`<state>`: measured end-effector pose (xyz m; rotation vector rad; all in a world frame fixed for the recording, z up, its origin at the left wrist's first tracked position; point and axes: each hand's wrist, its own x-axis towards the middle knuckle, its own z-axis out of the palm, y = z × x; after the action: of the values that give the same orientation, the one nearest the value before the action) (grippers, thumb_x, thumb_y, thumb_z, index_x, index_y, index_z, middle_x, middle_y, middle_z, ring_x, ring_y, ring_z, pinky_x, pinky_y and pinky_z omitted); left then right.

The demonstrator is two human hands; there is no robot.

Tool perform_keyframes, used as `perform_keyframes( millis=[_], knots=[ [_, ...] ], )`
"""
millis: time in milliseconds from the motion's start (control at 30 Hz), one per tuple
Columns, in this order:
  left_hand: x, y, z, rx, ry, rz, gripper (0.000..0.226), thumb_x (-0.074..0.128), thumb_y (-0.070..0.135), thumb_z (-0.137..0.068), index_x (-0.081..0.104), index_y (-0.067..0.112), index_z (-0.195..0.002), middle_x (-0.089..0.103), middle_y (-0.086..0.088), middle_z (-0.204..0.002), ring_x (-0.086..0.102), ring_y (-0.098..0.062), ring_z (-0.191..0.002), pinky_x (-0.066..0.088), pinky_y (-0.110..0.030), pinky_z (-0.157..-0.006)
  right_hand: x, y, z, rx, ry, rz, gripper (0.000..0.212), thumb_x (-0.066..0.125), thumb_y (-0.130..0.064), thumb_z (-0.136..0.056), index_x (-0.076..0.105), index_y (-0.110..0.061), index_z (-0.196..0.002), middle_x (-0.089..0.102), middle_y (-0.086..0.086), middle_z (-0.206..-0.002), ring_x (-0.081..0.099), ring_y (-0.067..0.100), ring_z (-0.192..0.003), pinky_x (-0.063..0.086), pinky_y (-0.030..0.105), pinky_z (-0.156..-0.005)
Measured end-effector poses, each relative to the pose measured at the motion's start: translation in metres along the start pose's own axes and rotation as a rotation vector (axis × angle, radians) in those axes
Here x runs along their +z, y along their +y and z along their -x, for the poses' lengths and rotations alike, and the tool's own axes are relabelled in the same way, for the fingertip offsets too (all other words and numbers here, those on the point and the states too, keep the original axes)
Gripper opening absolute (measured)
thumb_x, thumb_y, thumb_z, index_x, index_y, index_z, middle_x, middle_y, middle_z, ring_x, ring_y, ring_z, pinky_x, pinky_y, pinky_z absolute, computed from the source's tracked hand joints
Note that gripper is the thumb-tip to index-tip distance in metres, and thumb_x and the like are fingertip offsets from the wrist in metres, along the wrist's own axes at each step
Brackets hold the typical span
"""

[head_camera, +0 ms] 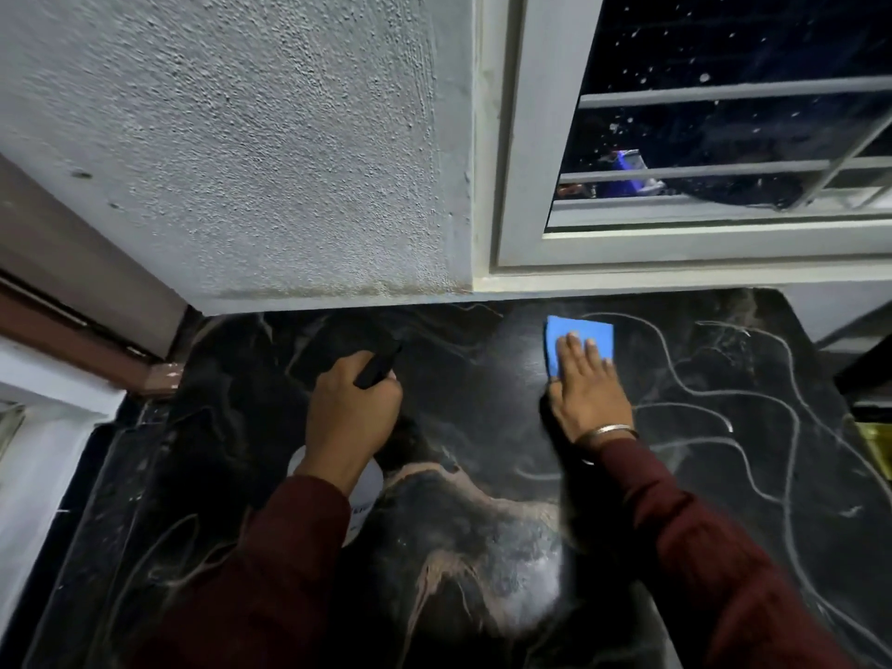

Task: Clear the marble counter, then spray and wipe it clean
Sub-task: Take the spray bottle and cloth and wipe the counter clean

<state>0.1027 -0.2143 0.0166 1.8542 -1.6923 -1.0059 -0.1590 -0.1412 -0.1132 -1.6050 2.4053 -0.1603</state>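
Note:
The black marble counter (482, 475) with pale veins fills the lower half of the view. A folded blue cloth (579, 333) lies flat on it near the back edge, under the window. My right hand (586, 388) presses down on the cloth with fingers spread over it. My left hand (352, 412) is closed around a spray bottle; its black trigger head (379, 366) sticks out above my fingers and its white body (367, 485) shows below my wrist. A misty wet patch (526, 586) shines on the counter close to me.
A rough grey wall (265, 161) rises behind the counter's left part. A white-framed window (724, 243) with bars stands behind the right part. A brown door frame (72, 321) is at the left. The counter's right edge drops off near a yellowish object (876, 446).

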Motion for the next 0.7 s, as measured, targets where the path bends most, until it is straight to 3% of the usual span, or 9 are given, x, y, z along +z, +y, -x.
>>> perform_keyframes(
  millis=[67,133,200,300,367,433,500,567,700],
  knots=[
    [-0.001,0.001,0.004,0.020,0.002,-0.015,0.020,0.063,0.022,-0.091,0.064,0.017,-0.072,0.067,-0.014,-0.072,0.067,-0.040,-0.071,0.060,-0.055,-0.073,0.002,-0.001,0.007,0.154,0.031,-0.038,0.070,0.025,-0.034,-0.084,0.031,-0.002,-0.147,0.026,0.017,-0.155,0.022,0.039,-0.142,0.019,0.050,-0.114],
    [0.000,0.000,0.008,0.032,-0.005,-0.025,0.019,0.062,0.022,-0.092,0.067,0.011,-0.077,0.066,-0.014,-0.070,0.066,-0.040,-0.070,0.058,-0.055,-0.072,0.014,-0.035,0.019,0.162,0.085,-0.003,0.068,0.026,-0.032,-0.083,0.042,0.005,-0.138,0.040,0.024,-0.145,0.037,0.047,-0.132,0.032,0.054,-0.106],
    [0.000,-0.001,0.014,0.038,-0.002,-0.025,0.017,0.063,0.022,-0.091,0.068,0.010,-0.081,0.067,-0.015,-0.071,0.066,-0.041,-0.071,0.060,-0.056,-0.072,0.030,-0.090,0.035,0.022,0.095,-0.008,0.068,0.028,-0.032,-0.080,0.049,0.003,-0.134,0.047,0.022,-0.141,0.044,0.046,-0.128,0.038,0.054,-0.103],
    [0.000,-0.003,0.017,0.071,0.009,-0.039,0.017,0.063,0.021,-0.088,0.066,0.010,-0.075,0.065,-0.012,-0.068,0.066,-0.042,-0.074,0.058,-0.054,-0.073,0.052,-0.171,0.076,-0.376,-0.056,0.053,0.064,0.034,-0.033,-0.085,0.037,-0.008,-0.144,0.035,0.014,-0.150,0.033,0.040,-0.136,0.030,0.052,-0.111],
    [-0.002,-0.001,0.019,0.097,0.013,-0.038,0.017,0.064,0.020,-0.088,0.065,0.009,-0.075,0.065,-0.013,-0.068,0.065,-0.043,-0.078,0.057,-0.052,-0.074,0.057,-0.181,0.102,-0.610,-0.149,0.094,0.063,0.040,-0.036,-0.084,0.039,-0.014,-0.143,0.038,0.009,-0.149,0.033,0.035,-0.137,0.031,0.049,-0.110],
    [-0.004,-0.002,0.018,0.121,-0.004,-0.036,0.020,0.064,0.022,-0.087,0.063,0.008,-0.074,0.062,-0.011,-0.064,0.066,-0.042,-0.074,0.056,-0.047,-0.069,0.052,-0.152,0.103,-0.700,-0.104,0.076,0.068,0.043,-0.041,-0.075,0.046,-0.017,-0.139,0.047,0.004,-0.145,0.043,0.027,-0.134,0.038,0.043,-0.108],
    [-0.006,-0.004,0.018,0.144,-0.038,-0.053,0.028,0.064,0.020,-0.089,0.053,0.009,-0.066,0.050,-0.002,-0.054,0.056,-0.039,-0.063,0.045,-0.038,-0.060,0.038,-0.106,0.088,-0.590,-0.075,0.103,0.070,0.040,-0.039,-0.073,0.048,-0.014,-0.138,0.050,0.007,-0.142,0.049,0.027,-0.130,0.038,0.044,-0.106],
    [-0.006,-0.006,0.017,0.168,-0.073,-0.042,0.035,0.063,0.017,-0.089,0.045,0.013,-0.060,0.041,0.003,-0.050,0.044,-0.031,-0.055,0.034,-0.036,-0.057,0.022,-0.053,0.064,-0.314,0.022,0.050,0.068,0.036,-0.033,-0.077,0.049,-0.005,-0.137,0.050,0.017,-0.140,0.050,0.037,-0.127,0.039,0.051,-0.104],
    [-0.002,-0.006,0.021,0.175,-0.131,-0.087,0.032,0.063,0.020,-0.086,0.046,0.011,-0.060,0.046,0.001,-0.054,0.049,-0.028,-0.058,0.032,-0.034,-0.055,-0.001,0.025,0.055,0.235,0.077,-0.033,0.069,0.026,-0.033,-0.084,0.036,0.004,-0.142,0.035,0.025,-0.148,0.031,0.045,-0.137,0.024,0.052,-0.112]
  ],
)
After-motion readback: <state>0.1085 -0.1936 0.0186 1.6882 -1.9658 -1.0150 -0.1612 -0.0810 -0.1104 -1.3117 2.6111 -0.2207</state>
